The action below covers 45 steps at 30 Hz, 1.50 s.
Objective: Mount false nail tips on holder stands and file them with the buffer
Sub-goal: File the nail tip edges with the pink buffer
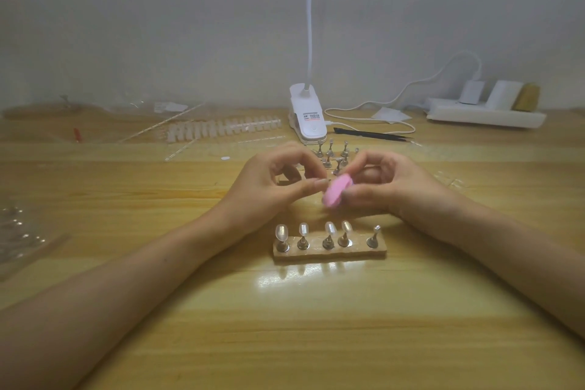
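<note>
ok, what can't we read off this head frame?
Head view only.
What the left hand pinches, if anything: hidden by its fingers and the pink buffer in the right hand.
Count of loose stands: the hands cover some.
Head of the lamp: cut off by top edge; label too small.
Contents of the bag, left edge: blurred.

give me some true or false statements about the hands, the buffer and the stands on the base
1. The right hand holds the pink buffer. True.
2. Every stand on the wooden base is filled. False: the rightmost stand is bare; the other four carry nail tips.
3. The left hand lies flat on the table. False: it is raised, with its fingers curled beside the buffer.
4. Behind the hands, loose stands sit on the table. True.
</note>
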Tool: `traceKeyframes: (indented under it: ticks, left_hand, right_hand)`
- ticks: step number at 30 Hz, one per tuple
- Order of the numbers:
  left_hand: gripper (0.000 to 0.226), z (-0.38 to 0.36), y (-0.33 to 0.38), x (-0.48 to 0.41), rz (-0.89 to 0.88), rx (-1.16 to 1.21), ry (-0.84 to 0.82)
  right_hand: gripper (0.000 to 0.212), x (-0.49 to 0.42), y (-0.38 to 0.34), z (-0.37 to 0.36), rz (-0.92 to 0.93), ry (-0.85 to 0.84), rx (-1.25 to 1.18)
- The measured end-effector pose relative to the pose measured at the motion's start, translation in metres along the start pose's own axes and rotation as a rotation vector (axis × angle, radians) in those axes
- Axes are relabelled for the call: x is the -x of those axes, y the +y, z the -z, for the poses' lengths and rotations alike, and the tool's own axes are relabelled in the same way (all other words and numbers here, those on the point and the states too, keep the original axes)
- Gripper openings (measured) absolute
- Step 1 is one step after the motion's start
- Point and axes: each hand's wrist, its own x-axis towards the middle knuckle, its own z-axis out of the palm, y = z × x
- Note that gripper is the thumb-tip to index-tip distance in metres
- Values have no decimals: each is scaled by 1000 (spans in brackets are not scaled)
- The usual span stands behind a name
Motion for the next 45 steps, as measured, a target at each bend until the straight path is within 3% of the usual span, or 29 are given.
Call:
traceKeyframes:
  ticks: [2, 5, 9, 13, 16, 20, 23, 27, 30, 34, 43, 45]
  left_hand:
    - [6, 0, 1, 0, -10, -17, -2]
    - [5, -1, 1, 0, -4, -16, -12]
    - [11, 0, 2, 0, -16, -14, 16]
    - [14, 0, 2, 0, -11, -11, 12]
    - [17, -1, 3, 0, -18, -20, 22]
    - [8, -1, 3, 0, -13, -21, 19]
    - [14, -1, 5, 1, -15, -25, 20]
    - [12, -1, 5, 0, -17, -19, 20]
    - [14, -1, 5, 1, -34, -37, 25]
    - [13, -1, 4, 1, -24, -29, 29]
    - [10, -1, 4, 0, -31, -43, 28]
    - [8, -2, 4, 1, -36, -52, 9]
  right_hand:
    - [23, 1, 0, -3, 7, -58, 62]
    - [28, 0, 1, -1, 36, 66, -34]
    - [26, 1, 0, -2, 0, -71, 65]
    - [33, -1, 1, 0, 29, 64, -23]
    - [28, 1, 0, -3, 7, -64, 49]
    - [32, 0, 0, -1, 23, 42, -15]
    - [28, 0, 0, -4, 9, -59, 61]
    - [30, -2, 1, -1, 19, 49, -14]
    - [26, 0, 1, -4, 9, -53, 45]
    - [29, -3, 2, 0, 40, 97, -68]
    - [20, 1, 0, -3, 10, -99, 60]
    - [24, 0, 0, -3, 25, -9, 24]
